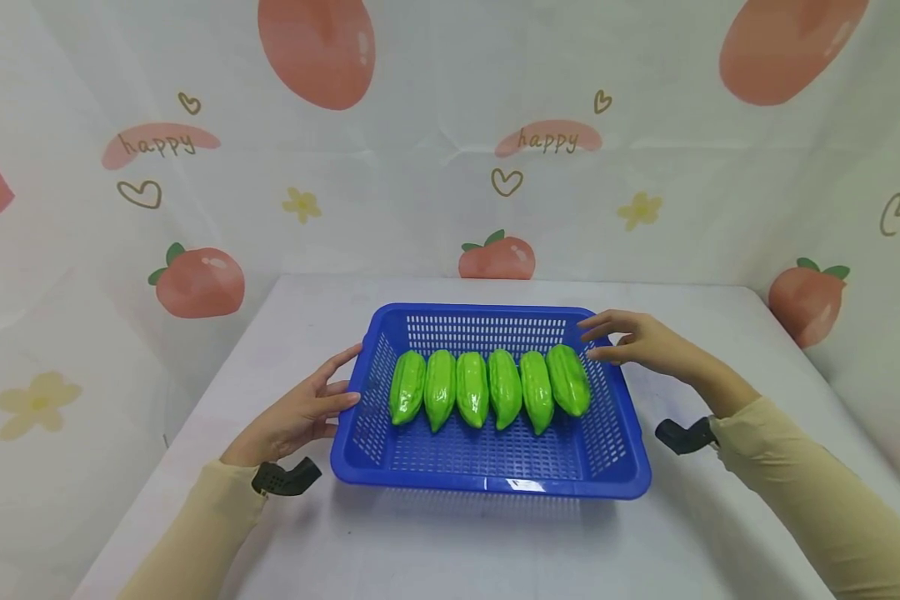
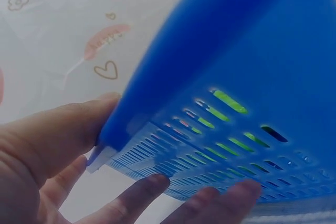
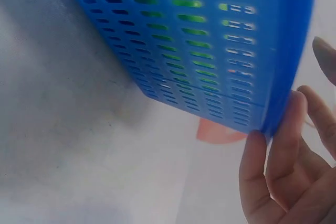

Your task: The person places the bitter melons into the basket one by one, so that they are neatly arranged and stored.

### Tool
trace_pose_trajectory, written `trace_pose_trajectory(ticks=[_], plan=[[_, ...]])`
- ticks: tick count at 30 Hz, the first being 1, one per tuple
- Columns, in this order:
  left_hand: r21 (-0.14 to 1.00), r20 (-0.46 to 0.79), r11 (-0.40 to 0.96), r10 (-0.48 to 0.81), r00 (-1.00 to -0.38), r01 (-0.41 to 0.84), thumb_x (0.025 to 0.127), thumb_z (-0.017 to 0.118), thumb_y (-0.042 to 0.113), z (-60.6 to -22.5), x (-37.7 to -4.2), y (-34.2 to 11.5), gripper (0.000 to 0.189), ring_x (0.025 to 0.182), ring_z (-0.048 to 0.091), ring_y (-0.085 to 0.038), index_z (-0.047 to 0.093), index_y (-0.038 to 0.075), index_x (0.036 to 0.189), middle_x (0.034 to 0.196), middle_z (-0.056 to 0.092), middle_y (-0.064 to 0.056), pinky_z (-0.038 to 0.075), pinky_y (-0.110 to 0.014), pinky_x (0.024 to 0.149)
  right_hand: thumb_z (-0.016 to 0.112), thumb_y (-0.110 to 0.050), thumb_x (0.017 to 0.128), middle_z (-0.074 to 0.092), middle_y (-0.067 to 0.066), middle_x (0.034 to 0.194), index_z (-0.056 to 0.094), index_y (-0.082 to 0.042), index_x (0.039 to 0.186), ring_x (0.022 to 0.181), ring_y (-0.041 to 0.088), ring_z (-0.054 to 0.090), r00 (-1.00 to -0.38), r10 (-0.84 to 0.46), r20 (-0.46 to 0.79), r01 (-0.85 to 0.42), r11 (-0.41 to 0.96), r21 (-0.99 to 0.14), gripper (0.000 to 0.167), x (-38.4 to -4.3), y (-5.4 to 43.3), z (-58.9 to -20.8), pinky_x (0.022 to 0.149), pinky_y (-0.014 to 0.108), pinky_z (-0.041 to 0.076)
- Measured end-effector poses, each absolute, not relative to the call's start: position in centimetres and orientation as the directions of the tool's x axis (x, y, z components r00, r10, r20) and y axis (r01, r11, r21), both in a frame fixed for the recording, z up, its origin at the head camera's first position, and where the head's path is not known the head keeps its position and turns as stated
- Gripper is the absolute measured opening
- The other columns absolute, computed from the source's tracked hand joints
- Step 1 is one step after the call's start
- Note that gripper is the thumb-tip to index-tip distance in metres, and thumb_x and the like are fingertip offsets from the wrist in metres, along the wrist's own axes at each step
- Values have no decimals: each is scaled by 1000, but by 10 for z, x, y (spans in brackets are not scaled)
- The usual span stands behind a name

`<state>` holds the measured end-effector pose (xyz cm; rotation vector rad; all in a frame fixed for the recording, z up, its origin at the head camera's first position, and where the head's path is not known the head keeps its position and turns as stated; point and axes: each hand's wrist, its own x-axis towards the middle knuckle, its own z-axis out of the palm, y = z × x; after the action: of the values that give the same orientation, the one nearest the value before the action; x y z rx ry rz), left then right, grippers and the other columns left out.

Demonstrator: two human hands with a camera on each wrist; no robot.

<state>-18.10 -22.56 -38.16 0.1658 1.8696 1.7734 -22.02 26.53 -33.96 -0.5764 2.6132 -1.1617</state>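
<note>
A blue plastic basket (image 1: 491, 486) with slotted walls sits on the white table. Inside, several glossy, bright green bitter melons (image 1: 472, 387) lie side by side in a row, tapered ends toward me. At the basket's left side is my left hand (image 1: 300, 417), thumb tip at the rim. In the left wrist view, its loosely extended fingers (image 2: 131, 198) lie below the rim along the outer wall. My right hand (image 1: 645, 342) is over the far right corner, fingers spread and slightly bent. Two fingertips (image 3: 254, 142) meet the rim in the right wrist view.
White cloth (image 1: 420, 192) printed with fruit, hearts and "happy" hangs behind and beside the table (image 1: 420, 558). A black wrist device (image 1: 287, 477) is on the left sleeve, another (image 1: 686, 436) on the right.
</note>
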Motion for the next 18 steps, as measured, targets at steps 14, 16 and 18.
trace_pose_trajectory(ticks=[14, 16, 18], plan=[[916, -299, 370, 382, -874, -152, 95, 61, 34, -367, -178, -233, 71, 128, 49, -41, 21, 33, 154, 153, 33, -22, 52, -55, 93, 64, -22, 93, 59, 21, 131, 49, -9, 138, 110, 35, 64, -918, -397, -3, -251, 585, -771, 50, -210, 283, -328, 89, 49, 55], [908, -287, 399, 371, -883, -128, 94, 61, 35, -360, -176, -234, 71, 130, 47, -42, 23, 31, 154, 153, 34, -21, 52, -53, 93, 64, -21, 94, 59, 19, 131, 49, -11, 139, 109, 25, 66, -920, -392, 25, -269, 581, -768, 49, -207, 286, -325, 88, 39, 56], [893, -264, 443, 363, -894, -84, 94, 61, 37, -352, -174, -237, 70, 131, 45, -43, 24, 29, 154, 153, 34, -21, 53, -50, 93, 64, -20, 94, 61, 15, 130, 49, -13, 139, 105, 16, 67, -920, -388, 52, -282, 564, -776, 47, -204, 288, -322, 86, 30, 56]])
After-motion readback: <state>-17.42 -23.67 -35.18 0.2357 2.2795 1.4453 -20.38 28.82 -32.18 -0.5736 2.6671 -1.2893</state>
